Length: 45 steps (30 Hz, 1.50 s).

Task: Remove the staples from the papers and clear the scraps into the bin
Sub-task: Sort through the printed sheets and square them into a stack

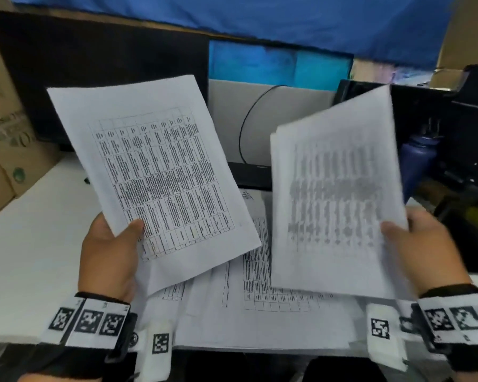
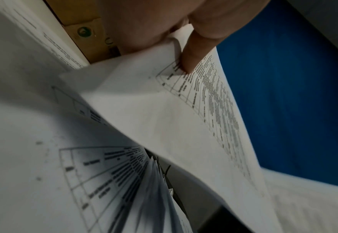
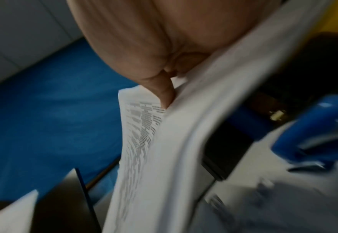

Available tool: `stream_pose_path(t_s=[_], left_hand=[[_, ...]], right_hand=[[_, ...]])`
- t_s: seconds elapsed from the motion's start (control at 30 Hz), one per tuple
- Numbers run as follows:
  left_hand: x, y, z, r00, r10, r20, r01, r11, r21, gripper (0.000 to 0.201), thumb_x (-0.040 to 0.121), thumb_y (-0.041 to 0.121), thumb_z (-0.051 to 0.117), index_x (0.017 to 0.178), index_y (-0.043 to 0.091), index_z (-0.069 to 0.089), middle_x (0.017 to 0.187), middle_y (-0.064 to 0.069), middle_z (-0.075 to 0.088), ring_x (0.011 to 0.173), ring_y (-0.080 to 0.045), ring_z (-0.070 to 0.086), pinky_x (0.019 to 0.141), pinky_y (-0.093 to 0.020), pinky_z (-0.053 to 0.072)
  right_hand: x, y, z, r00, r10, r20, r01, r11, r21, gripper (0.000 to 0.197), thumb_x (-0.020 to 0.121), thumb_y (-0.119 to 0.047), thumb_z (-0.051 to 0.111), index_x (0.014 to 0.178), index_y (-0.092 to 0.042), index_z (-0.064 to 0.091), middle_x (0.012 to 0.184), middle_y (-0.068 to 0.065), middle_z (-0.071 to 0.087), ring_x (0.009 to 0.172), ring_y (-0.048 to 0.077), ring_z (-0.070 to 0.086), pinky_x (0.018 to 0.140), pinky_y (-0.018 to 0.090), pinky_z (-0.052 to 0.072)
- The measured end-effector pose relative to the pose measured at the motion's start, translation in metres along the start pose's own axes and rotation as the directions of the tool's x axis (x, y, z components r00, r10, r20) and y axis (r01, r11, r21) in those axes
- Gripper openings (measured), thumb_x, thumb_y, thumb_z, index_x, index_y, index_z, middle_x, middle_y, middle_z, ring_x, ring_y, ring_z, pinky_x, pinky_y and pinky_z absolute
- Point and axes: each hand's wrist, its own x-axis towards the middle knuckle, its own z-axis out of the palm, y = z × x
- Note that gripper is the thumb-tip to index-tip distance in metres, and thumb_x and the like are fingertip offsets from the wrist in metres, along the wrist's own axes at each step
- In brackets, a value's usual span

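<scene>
My left hand (image 1: pixel 116 244) holds up a printed sheet (image 1: pixel 155 172) with a table on it, thumb on its near corner; the left wrist view shows the thumb (image 2: pixel 194 53) pressing the sheet (image 2: pixel 164 118). My right hand (image 1: pixel 414 238) grips a thicker set of papers (image 1: pixel 337 194), blurred with motion, thumb on its right edge; the right wrist view shows that set (image 3: pixel 164 157) edge-on. More printed pages (image 1: pixel 260 304) lie spread on the desk under both. I see no staple and no bin.
A white desk (image 1: pixel 33 244) carries a cardboard box (image 1: pixel 9 150) at the left and a dark monitor (image 1: pixel 100 86) behind. A blue bottle (image 1: pixel 417 164) and black equipment (image 1: pixel 458 128) stand at the right. A black cable (image 1: pixel 249 125) loops behind.
</scene>
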Motion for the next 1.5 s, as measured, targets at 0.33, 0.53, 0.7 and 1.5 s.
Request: stream_pose_path(t_s=[0.33, 0.53, 0.7, 1.5], left_hand=[[-0.036, 0.004, 0.032, 0.937, -0.091, 0.336, 0.058, 0.993, 0.105, 0.032, 0.093, 0.004, 0.062, 0.115, 0.026, 0.070, 0.104, 0.000, 0.078, 0.099, -0.024, 0.073, 0.093, -0.049, 0.055], [-0.074, 0.011, 0.046, 0.852, -0.056, 0.520, -0.001, 0.994, 0.110, 0.058, 0.090, 0.074, 0.026, 0.122, 0.043, 0.063, 0.115, 0.023, 0.071, 0.112, 0.002, 0.064, 0.107, -0.032, 0.046], [-0.074, 0.014, 0.049, 0.829, 0.105, 0.549, -0.273, 0.933, 0.234, 0.030, 0.103, 0.016, 0.044, 0.120, 0.040, 0.051, 0.112, 0.026, 0.067, 0.103, 0.010, 0.061, 0.092, -0.018, 0.050], [-0.050, 0.009, 0.037, 0.969, 0.124, 0.215, -0.165, 0.969, 0.182, 0.018, 0.097, 0.019, 0.060, 0.100, 0.034, 0.069, 0.096, 0.017, 0.076, 0.091, -0.001, 0.071, 0.077, -0.024, 0.053]], right_hand=[[-0.016, -0.020, 0.013, 0.942, 0.131, 0.310, -0.284, 0.806, 0.520, 0.027, 0.088, -0.021, 0.063, 0.114, -0.019, 0.068, 0.107, 0.007, 0.076, 0.098, 0.033, 0.072, 0.095, 0.056, 0.050], [-0.036, -0.025, 0.049, 0.937, 0.108, 0.331, -0.308, 0.698, 0.646, 0.024, 0.095, -0.002, 0.055, 0.119, -0.007, 0.059, 0.108, 0.012, 0.075, 0.099, 0.031, 0.072, 0.094, 0.052, 0.052], [-0.042, -0.033, 0.047, 0.992, -0.028, 0.120, -0.055, 0.774, 0.630, 0.030, 0.091, 0.000, 0.061, 0.113, -0.022, 0.059, 0.103, 0.000, 0.076, 0.097, 0.020, 0.072, 0.090, 0.044, 0.054], [-0.060, -0.034, 0.053, 0.944, -0.229, 0.238, 0.077, 0.852, 0.517, 0.025, 0.093, 0.004, 0.051, 0.102, -0.017, 0.063, 0.097, 0.008, 0.071, 0.092, 0.022, 0.066, 0.082, 0.031, 0.050]])
